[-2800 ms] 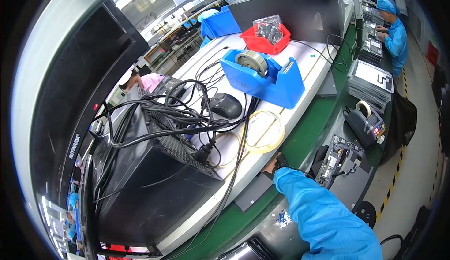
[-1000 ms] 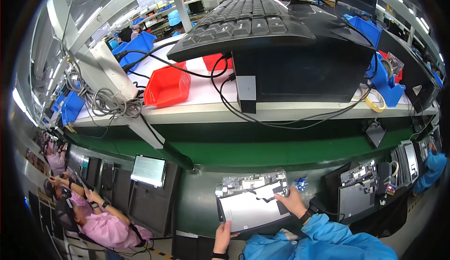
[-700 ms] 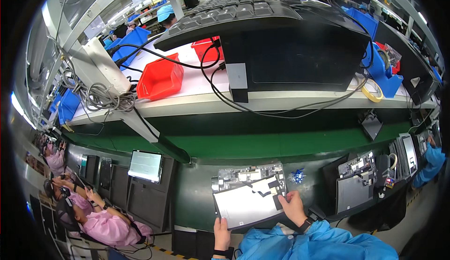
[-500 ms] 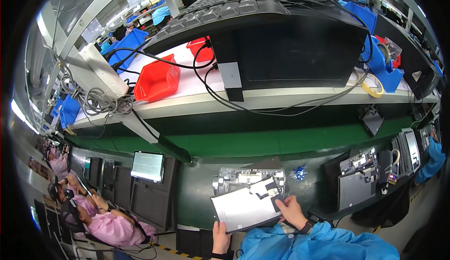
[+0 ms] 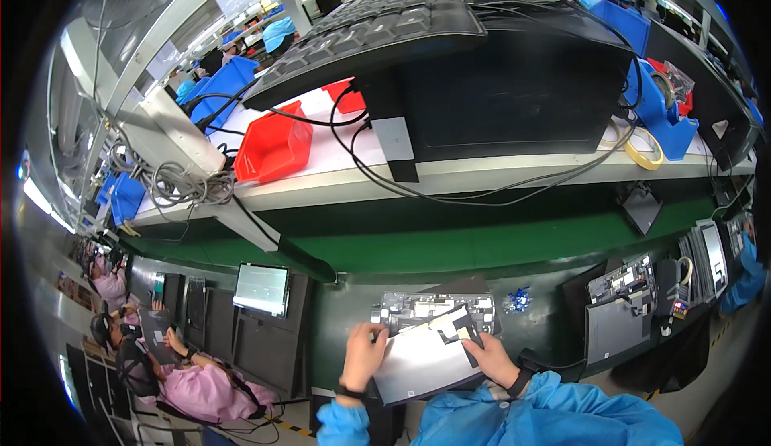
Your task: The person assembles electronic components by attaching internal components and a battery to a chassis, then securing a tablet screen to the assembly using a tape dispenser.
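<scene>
A flat silver panel [image 5: 422,362] with dark edges and small black-and-white parts at its upper right lies tilted between my hands. My left hand [image 5: 365,356] grips its upper left corner with curled fingers. On the panel's right edge, my right hand [image 5: 494,362] holds on, thumb on the upper face, the other fingers partly hidden. Just beyond the panel, and partly covered by it, sits a laptop base [image 5: 401,305] with bare circuit boards. A small pile of blue-and-silver bits [image 5: 518,300] lies right of the base.
A lit screen [image 5: 262,289] stands left on the bench; people in pink work beyond it. Rightward are another opened laptop [image 5: 618,325] and a stack of panels [image 5: 705,257]. Above hangs a shelf [image 5: 321,183] with a red bin [image 5: 275,145], keyboard and loose cables.
My left hand has moved from the panel's lower left corner up to its upper left corner. The panel has shifted slightly right, while my right hand keeps hold of its right edge.
</scene>
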Motion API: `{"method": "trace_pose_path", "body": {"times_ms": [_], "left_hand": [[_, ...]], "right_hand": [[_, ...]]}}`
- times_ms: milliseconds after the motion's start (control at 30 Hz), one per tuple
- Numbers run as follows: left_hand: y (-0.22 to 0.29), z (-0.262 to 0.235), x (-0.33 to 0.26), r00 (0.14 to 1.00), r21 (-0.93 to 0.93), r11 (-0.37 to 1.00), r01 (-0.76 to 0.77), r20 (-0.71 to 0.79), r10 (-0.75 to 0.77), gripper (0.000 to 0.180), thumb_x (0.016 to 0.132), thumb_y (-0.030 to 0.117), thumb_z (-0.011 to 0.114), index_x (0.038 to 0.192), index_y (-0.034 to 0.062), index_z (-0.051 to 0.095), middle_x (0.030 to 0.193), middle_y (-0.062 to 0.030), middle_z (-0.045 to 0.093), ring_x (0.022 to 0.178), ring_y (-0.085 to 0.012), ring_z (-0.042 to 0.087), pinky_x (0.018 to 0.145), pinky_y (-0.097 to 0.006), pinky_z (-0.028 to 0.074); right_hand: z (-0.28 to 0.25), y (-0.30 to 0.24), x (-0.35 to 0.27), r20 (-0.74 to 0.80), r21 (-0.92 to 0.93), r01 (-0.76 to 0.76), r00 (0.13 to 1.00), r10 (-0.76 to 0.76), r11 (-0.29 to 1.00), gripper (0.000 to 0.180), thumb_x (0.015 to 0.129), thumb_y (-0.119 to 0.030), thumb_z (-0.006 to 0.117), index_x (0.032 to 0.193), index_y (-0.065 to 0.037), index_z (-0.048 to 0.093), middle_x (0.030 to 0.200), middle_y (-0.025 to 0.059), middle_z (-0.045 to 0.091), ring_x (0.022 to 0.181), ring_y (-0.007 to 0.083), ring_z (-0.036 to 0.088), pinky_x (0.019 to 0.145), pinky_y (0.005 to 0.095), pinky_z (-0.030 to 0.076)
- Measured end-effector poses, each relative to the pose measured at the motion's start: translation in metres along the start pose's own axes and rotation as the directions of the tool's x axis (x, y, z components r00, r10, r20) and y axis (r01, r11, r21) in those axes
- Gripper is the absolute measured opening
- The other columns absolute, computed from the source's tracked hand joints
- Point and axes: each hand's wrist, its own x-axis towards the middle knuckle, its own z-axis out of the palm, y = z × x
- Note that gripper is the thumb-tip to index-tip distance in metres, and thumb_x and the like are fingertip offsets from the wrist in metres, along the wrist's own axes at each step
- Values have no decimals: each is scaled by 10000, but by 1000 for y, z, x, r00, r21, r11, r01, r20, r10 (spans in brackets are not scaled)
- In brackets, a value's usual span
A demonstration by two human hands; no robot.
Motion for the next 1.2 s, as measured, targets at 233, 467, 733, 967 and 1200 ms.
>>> {"method": "trace_pose_path", "body": {"times_ms": [233, 467, 733, 967, 1200], "left_hand": [[-43, 11, 50, 780, -241, 917, 318, 616, -109, 221, 867, 189, 622, 971, -3, 656, 831, -17, 649, 742, -90, 566, 640, -240, 457], [-49, 14, 54, 740, -227, 883, 410, 649, -176, 244, 835, 194, 670, 973, -7, 649, 821, -24, 647, 716, -91, 568, 634, -225, 451], [-12, 21, 25, 926, -214, 942, 260, 331, -180, 228, 782, 194, 733, 811, -14, 644, 676, -40, 608, 635, -103, 546, 603, -242, 447], [-10, 31, 5, 998, -114, 992, -46, 30, 50, 135, 737, 81, 731, 787, -7, 642, 762, -107, 595, 686, -223, 595, 639, -317, 485], [-12, 28, 20, 982, -170, 985, -6, 183, 37, 115, 756, 81, 701, 790, 2, 624, 888, -123, 589, 787, -253, 584, 708, -344, 479]], "right_hand": [[-2, -16, -3, -15, 70, 19, 1000, -18, 997, 264, 907, -212, 600, 1011, 31, 609, 856, 67, 652, 777, 106, 566, 689, 260, 471], [-1, -8, 1, -20, 82, -11, 1000, 12, 997, 261, 904, -219, 615, 991, 26, 605, 833, 41, 646, 752, 76, 544, 663, 245, 461], [0, -4, 1, -12, 134, -38, 999, 40, 990, 261, 897, -220, 627, 976, 28, 611, 829, 36, 645, 747, 68, 542, 658, 241, 462], [0, 5, 3, -13, 128, -1, 1000, 3, 992, 274, 890, -241, 637, 919, 30, 609, 770, 42, 632, 704, 75, 532, 617, 252, 456], [2, 16, 9, -10, 132, 44, 999, -43, 990, 330, 900, -293, 616, 916, 35, 593, 743, 79, 625, 663, 113, 531, 608, 290, 455]]}}
